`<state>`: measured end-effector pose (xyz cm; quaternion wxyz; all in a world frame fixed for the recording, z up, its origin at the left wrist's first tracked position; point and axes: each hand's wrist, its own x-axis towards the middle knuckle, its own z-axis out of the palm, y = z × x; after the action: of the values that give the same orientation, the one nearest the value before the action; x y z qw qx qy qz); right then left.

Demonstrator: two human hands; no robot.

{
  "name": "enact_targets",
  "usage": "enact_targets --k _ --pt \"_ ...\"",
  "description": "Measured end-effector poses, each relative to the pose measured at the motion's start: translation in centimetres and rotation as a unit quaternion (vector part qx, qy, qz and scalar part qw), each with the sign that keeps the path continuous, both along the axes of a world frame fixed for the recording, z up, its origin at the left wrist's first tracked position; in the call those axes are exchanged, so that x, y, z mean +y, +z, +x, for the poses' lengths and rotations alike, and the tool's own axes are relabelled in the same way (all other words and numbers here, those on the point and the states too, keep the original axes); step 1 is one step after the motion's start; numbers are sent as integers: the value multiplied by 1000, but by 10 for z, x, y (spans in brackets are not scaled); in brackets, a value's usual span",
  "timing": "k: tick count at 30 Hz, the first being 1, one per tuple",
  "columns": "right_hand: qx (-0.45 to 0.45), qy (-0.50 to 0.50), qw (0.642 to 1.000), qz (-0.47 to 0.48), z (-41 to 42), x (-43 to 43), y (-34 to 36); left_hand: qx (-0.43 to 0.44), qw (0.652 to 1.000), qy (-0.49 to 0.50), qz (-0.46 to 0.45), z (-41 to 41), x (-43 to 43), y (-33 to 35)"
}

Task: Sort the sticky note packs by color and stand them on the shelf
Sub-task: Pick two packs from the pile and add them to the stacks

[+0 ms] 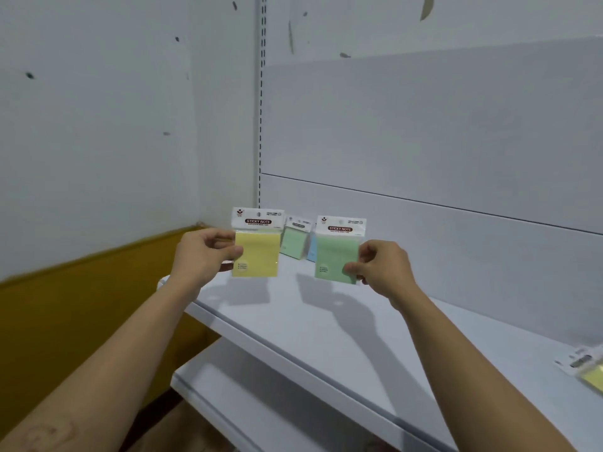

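Head: yellow pack [259, 247], green pack [336, 252] upright

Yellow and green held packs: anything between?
Head view: between yellow pack and green pack, farther back, a second green pack and blue pack stand on the shelf.

A white wall [98, 125], pocked with dark scuffs, meets a pale back panel [424, 125] at a slotted metal upright [261, 109] in the corner. A mustard-yellow band [65, 305] runs along the foot of the wall. A thin dark seam [424, 202] slants across the panel, and a drab patch [425, 8], possibly peeled paint, marks its top edge. Lower down, a second white ledge [261, 402] juts out above a brownish floor [202, 429].
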<state>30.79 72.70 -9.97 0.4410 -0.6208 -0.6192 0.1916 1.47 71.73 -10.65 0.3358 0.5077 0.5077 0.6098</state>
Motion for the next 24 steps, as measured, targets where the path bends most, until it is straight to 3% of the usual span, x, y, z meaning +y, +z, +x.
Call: enact_targets --k 11,24 --pt "-4 5 1000 5 -80 60 -7 13 1000 14 -11 -71 42 -13" --pt "36 -51 998 -16 -87 170 -51 28 999 8 -33 -62 157 -35"
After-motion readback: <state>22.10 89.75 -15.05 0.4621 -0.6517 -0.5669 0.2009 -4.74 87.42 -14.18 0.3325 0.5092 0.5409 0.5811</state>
